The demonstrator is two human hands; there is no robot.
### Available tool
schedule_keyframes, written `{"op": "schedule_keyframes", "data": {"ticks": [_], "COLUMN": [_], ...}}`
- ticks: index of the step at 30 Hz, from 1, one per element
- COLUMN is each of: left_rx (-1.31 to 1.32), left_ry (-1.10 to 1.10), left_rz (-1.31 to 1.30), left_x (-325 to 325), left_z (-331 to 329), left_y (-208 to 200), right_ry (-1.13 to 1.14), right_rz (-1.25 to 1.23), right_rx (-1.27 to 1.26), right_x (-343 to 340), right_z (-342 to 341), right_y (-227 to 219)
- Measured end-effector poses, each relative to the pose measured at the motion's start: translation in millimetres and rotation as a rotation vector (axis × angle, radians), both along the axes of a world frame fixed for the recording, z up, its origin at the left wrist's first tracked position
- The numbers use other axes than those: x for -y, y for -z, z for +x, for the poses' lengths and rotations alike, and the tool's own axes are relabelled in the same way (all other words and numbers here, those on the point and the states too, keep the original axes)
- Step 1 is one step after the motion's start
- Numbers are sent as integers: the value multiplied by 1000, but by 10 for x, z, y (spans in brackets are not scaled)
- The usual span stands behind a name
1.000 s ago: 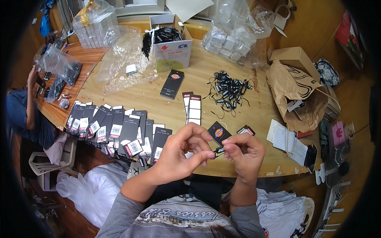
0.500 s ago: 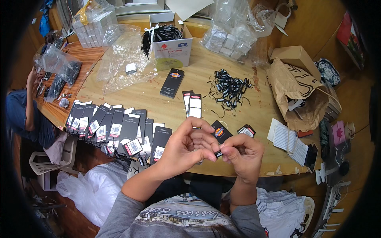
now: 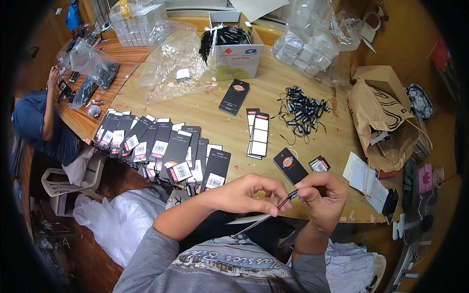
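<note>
My left hand [image 3: 251, 194] is closed, its thumb and fingers pinching a thin card [image 3: 254, 224] seen almost edge-on below them. In my right hand [image 3: 325, 199], thumb and forefinger grip the small black end of a tag string [image 3: 292, 195], which spans the gap between both hands. Just beyond the fingers, a black hang tag [image 3: 290, 166] with a coloured oval lies flat on the table. Small red-and-black stickered tags [image 3: 319, 164] sit to its right. Farther off is a tangled pile of black tag strings [image 3: 303, 113].
Rows of black hang tags with barcode labels [image 3: 159, 147] line the near left edge. White label cards [image 3: 259, 134] and a black tag stack [image 3: 234, 96] occupy the middle. A carton of strings [image 3: 237, 63], paper bag [image 3: 386, 124] and notebook [image 3: 369, 178] surround them. Another person [image 3: 41, 117] sits left.
Both hands have moved nearer and slightly right in the picture as the view shifted. The left hand has turned, and a thin card edge now shows below it.
</note>
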State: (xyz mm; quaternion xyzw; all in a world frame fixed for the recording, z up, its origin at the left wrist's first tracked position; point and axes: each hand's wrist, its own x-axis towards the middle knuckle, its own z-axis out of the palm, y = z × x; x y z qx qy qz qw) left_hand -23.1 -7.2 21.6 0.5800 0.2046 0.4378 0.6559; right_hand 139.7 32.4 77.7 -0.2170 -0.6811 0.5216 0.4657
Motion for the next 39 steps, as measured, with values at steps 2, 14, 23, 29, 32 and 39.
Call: {"op": "schedule_keyframes", "data": {"ticks": [2,14,23,29,32,39], "left_rx": [9,-677,-1188,-1171,-1214,-1475], "left_ry": [1,-708,-653,-493,-621,-648], "left_rz": [59,682,640,461,589,424], "left_x": [9,226,508,123,-474,-1276], "left_z": [-36,-383,-607,-642,-567,-543], "left_y": [-19,-272,110,-46,81,459], "right_ry": [-14,39,-645,-187,-294,-382], "right_rz": [23,404,465,515,348,307], "right_rx": [69,117,496,1017,1247,1218], "right_x": [-19,75,432,-563,-918,-1162], "right_z": [9,-64,75,306,251,139], "right_y": [28,-65,501,497,495,629]}}
